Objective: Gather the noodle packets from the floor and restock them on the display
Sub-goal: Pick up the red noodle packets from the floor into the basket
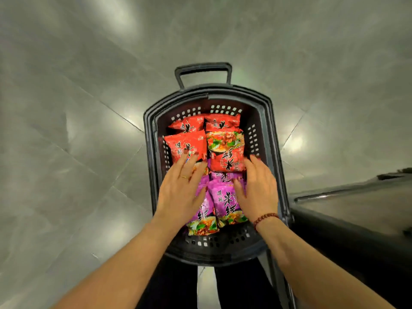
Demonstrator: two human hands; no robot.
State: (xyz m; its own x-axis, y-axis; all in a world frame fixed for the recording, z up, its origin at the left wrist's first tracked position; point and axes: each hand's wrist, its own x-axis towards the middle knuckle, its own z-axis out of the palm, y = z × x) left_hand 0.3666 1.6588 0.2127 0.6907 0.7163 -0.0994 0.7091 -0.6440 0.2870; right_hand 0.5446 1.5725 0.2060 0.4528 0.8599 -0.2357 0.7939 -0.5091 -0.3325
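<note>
A black plastic shopping basket [270, 139] stands on the floor in front of me, filled with noodle packets. Several red packets [225, 144] lie in its far half and purple packets [225, 198] in its near half. My left hand [181, 189] reaches into the basket with straight fingers, its fingertips touching a red packet [185, 143] at the left. My right hand [259, 189], with a bead bracelet on the wrist, lies flat on the purple packets, its fingertips at the lower right corner of a red packet [227, 159].
The basket's pull handle [202, 69] sticks out at the far end. Grey glossy floor tiles [89, 130] surround it. A dark low display edge or counter [356, 210] runs along the right. My dark trouser legs are below the basket.
</note>
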